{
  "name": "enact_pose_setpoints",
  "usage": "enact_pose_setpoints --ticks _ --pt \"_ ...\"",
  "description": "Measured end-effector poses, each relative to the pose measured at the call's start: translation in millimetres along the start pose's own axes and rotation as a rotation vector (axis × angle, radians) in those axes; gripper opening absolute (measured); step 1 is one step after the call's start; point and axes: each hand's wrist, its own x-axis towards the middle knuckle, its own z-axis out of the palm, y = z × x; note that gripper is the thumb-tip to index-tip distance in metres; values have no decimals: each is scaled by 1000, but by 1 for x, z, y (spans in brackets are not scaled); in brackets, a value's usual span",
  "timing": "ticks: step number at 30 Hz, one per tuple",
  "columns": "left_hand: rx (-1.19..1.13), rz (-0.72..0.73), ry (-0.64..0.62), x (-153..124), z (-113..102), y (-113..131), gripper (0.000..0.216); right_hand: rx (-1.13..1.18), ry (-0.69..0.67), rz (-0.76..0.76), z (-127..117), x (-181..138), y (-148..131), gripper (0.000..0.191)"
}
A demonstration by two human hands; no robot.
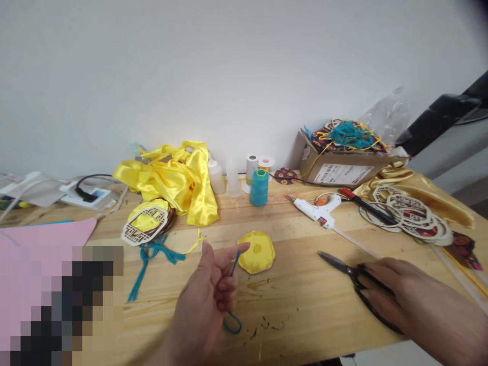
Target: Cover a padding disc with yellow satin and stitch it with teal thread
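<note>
My left hand (208, 300) holds a teal cord (232, 325), which runs up over the stretched index finger and loops out below the curled fingers. Just beyond that fingertip lies a round yellow fabric piece (259, 252) with a pale edge. On the right, my right hand (412, 295) has its fingers around the black handles of a pair of scissors (343, 267), whose blades point left along the tabletop. To the left of my left hand are cut teal cords (156, 251) and a stack of patterned wooden cutouts (147, 223) with yellow fabric.
A teal thread spool (259, 188) stands at the back centre. Yellow satin (179, 178) is heaped to its left. A white glue gun (318, 208), a cardboard box (343, 168) of cords and fabric, and wooden rings (412, 213) lie on the right of the wooden table (290, 325).
</note>
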Motion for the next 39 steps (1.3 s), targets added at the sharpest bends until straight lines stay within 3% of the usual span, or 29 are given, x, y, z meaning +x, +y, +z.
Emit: enact_pose_setpoints --ticks 3,5,7,10,13,17,23,27,32,36,39 --pt "42 16 -3 -2 4 -5 64 348 -88 38 6 8 -51 25" --pt "69 22 -22 -5 5 -8 64 693 -256 34 17 14 -89 22" --pt "94 28 -45 -7 5 -11 63 922 -318 70 29 20 -120 25" --pt "113 28 -87 -10 4 -14 63 1133 -352 100 41 30 -145 26" --pt "83 -3 -93 -10 3 -15 70 1241 -390 75 41 36 -151 8" --pt "53 -75 -66 -9 1 -15 70 1172 -299 46 36 38 -147 10" --pt "216 -19 -170 -10 -8 -21 33 1004 -173 -47 36 37 -140 13" --pt "395 56 -259 -12 -10 -20 26 896 -178 -118 37 36 -139 15" --pt "592 132 -206 -13 -11 -20 27 834 -214 -179 36 35 -141 20" --pt "405 147 -122 -10 -14 -18 25 739 -105 -148 37 46 -134 16" --pt "159 162 -42 -8 -16 -14 19 495 -62 -218 39 59 -127 13"
